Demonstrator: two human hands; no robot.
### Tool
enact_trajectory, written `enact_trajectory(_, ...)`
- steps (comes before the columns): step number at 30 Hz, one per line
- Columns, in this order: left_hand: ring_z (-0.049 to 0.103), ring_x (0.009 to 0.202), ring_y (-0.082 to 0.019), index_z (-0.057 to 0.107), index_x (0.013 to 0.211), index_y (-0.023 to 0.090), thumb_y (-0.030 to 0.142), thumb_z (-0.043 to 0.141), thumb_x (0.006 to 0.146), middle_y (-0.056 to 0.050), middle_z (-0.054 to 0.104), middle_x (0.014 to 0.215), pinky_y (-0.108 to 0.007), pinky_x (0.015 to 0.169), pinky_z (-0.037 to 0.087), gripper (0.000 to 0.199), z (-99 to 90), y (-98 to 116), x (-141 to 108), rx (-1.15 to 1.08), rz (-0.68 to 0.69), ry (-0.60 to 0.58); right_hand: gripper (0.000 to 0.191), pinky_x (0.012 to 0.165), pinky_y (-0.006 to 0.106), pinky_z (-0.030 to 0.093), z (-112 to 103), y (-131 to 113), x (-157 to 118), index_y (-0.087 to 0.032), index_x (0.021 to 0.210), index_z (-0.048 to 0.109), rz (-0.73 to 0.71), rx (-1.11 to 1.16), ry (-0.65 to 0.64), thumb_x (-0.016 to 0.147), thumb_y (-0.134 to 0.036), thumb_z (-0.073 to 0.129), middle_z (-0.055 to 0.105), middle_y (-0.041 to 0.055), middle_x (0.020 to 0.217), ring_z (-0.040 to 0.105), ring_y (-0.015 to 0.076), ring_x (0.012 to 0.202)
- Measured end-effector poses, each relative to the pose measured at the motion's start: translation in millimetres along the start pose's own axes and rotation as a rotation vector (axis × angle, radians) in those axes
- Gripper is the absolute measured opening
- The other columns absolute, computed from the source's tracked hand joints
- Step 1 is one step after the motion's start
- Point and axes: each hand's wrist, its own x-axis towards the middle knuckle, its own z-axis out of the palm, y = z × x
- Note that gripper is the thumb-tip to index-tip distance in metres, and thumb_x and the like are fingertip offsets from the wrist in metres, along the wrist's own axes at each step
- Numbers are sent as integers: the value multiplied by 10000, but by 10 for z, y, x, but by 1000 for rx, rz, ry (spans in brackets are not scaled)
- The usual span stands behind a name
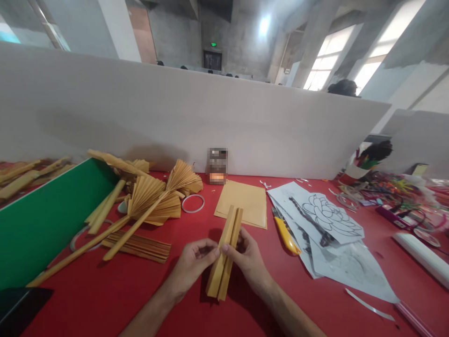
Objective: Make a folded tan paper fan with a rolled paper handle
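Both hands grip a folded strip of yellow-brown paper [217, 277], creased lengthwise and tilted over the red table. My left hand [196, 260] pinches its left edge between thumb and fingers. On the other edge, my right hand [247, 255] has its thumb on top and its fingers partly hidden behind the paper. Just beyond lie flat square sheets of the same paper [242, 199]. A pleated paper strip [140, 245] rests to the left. Behind it are pleated paper fans [150, 199] with long rolled-paper handles.
A yellow utility knife [286, 234] lies right of the hands, beside printed sheets with a flower line drawing [333, 217]. A tape roll [192, 203] sits near the fans. At left stands a green divider [59, 220]; a white partition [175, 112] crosses the back.
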Motion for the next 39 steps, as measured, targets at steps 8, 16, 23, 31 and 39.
enact_trajectory(8,504,653,-131,656,727,163,567,854,727,20,558,675,-226,617,419,450,8,10,12,12,14,79,707,922,376,568,56,15,-71,-308,1450,427,-85,-94,46,871,-436,811,632,80,1225,663,235,1087)
enact_trajectory(16,462,584,-107,621,670,172,502,894,702,48,538,600,-197,566,380,429,-4,17,10,-3,35,98,854,924,412,567,134,-2,-142,-312,1463,408,-53,-206,-17,762,-291,894,621,85,1285,652,261,1110)
enact_trajectory(23,559,667,-135,627,682,168,498,872,762,8,634,666,-228,662,456,419,-39,-72,45,-117,85,91,524,856,365,545,59,-14,-98,-257,1335,564,-45,-211,-76,884,-389,796,693,43,1039,667,223,969)
enact_trajectory(31,603,788,-173,667,858,169,490,761,879,-26,668,831,-276,760,505,335,-16,-60,36,-36,129,17,457,778,318,541,40,-6,-75,-238,1283,550,-69,-200,76,935,-495,696,676,59,1068,671,209,913)
enact_trajectory(39,527,732,-160,586,788,192,467,693,907,21,542,754,-246,689,454,318,-25,-110,51,137,217,66,389,618,260,451,14,9,-80,-178,843,645,-105,-408,206,968,-545,634,644,15,756,568,165,681)
